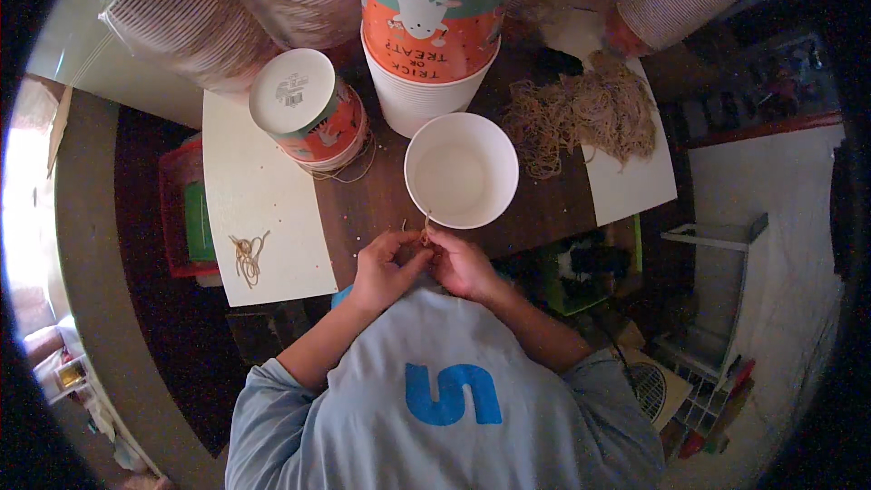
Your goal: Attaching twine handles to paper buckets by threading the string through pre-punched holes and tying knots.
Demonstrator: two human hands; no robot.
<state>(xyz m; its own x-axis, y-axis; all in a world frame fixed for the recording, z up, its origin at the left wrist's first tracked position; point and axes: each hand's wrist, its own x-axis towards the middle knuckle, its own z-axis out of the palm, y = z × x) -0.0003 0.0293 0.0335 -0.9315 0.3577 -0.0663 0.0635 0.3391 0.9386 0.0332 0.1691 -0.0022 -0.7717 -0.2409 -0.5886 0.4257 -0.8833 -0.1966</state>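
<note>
Close to my body, at the table's near edge, my left hand [383,270] and my right hand [461,267] meet with fingertips pinched together. Between them is a thin tan cord [428,217], one end poking up past the fingers; how it is looped or knotted is hidden. Just beyond my fingertips a white paper bucket [461,170] stands with its mouth up and nothing visible inside. Behind it rises a stack of upside-down buckets [431,45], the top one orange and green. To the left sits a shorter upside-down stack [304,109] with cord at its base.
A tangled heap of tan cord [581,118] lies at the right of the brown table [358,204]. A small cord bundle [247,259] rests on the white board [272,218] at left. Plastic-wrapped bucket stacks [186,14] line the back. A green crate [594,281] stands below, right.
</note>
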